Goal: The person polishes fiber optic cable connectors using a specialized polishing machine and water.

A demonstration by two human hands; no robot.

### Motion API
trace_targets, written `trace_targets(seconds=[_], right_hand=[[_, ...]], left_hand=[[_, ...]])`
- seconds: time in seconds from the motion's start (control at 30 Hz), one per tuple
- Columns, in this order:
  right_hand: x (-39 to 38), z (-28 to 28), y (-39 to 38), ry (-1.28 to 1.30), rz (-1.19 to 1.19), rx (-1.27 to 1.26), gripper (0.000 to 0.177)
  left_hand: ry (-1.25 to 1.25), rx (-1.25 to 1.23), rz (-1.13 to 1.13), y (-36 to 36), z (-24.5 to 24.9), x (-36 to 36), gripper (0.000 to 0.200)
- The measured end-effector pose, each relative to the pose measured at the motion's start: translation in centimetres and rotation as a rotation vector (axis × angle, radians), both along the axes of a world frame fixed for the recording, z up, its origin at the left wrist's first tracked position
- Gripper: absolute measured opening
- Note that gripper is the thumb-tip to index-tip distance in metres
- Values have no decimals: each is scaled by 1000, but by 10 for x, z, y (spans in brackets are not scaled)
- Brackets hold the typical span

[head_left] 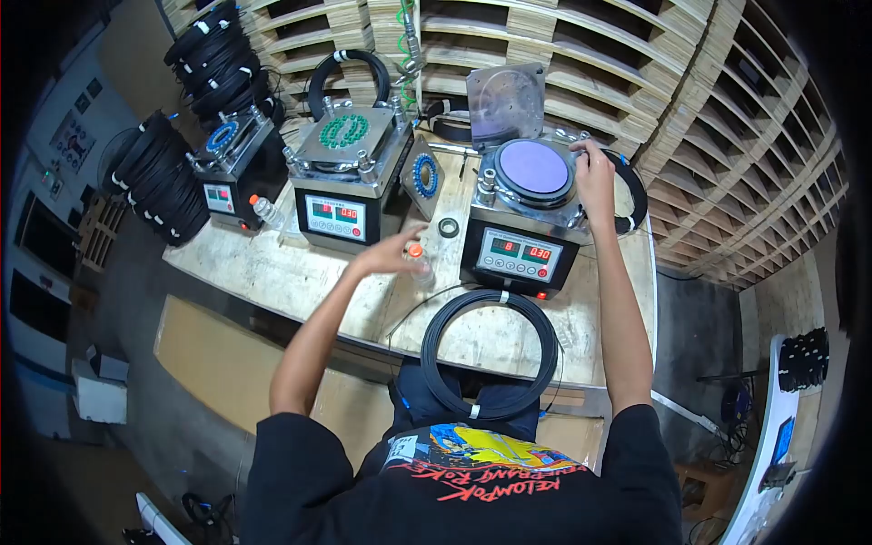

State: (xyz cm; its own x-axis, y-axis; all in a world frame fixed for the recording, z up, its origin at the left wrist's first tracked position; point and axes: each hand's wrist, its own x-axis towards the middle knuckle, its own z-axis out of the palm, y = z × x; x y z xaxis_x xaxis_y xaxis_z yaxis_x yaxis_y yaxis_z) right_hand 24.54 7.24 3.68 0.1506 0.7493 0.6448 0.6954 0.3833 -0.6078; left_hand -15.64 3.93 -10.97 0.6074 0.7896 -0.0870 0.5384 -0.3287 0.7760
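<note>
This is a workshop: three black, boxy machines with metal tops and lit digital panels (518,257) line a pale wooden workbench (263,271). Tall stacks of coiled black cable (213,59) and tiered bare-wood racks (581,45) rise around the machines.

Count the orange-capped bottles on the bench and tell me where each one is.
2. One bottle is at the left hand; the other bottle is between the left machine and the middle machine. More could be hidden behind the machines.
</note>
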Motion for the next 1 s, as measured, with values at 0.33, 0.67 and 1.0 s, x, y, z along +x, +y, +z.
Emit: trace_targets(seconds=[0.33, 0.67, 1.0], right_hand=[[3, -7, 4, 34, 2, 26, 18], [-23, 28, -31, 326, 336, -79, 28], [25, 43, -49, 776, 398, -163, 41]], left_hand=[[-52, -16, 308, -29, 72, 27, 47], [-650, 71, 188, 7, 220, 121, 37], [-967, -74, 158, 35, 192, 199, 46]])
